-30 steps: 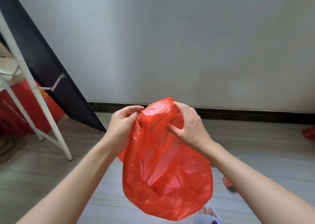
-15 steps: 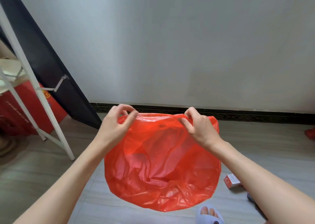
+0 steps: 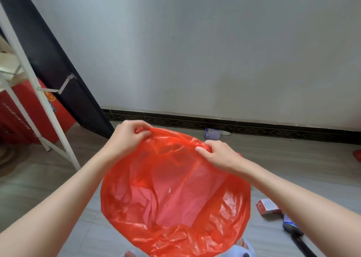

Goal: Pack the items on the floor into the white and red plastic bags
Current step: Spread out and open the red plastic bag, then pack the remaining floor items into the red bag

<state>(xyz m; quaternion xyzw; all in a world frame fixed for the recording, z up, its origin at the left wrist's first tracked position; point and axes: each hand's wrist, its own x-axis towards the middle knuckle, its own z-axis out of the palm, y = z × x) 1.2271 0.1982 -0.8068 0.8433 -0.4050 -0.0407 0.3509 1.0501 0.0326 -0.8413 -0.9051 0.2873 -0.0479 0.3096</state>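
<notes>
We held the red plastic bag (image 3: 175, 194) at mid-frame: our left hand (image 3: 127, 137) pinched its upper-left rim, our right hand (image 3: 218, 155) pinched the upper-right rim, the bag hanging below both.

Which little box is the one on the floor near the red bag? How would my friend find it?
Start at the big red bag, then look down at the floor under the right arm. The little box lies there, red and white with a circle on its end.
</notes>
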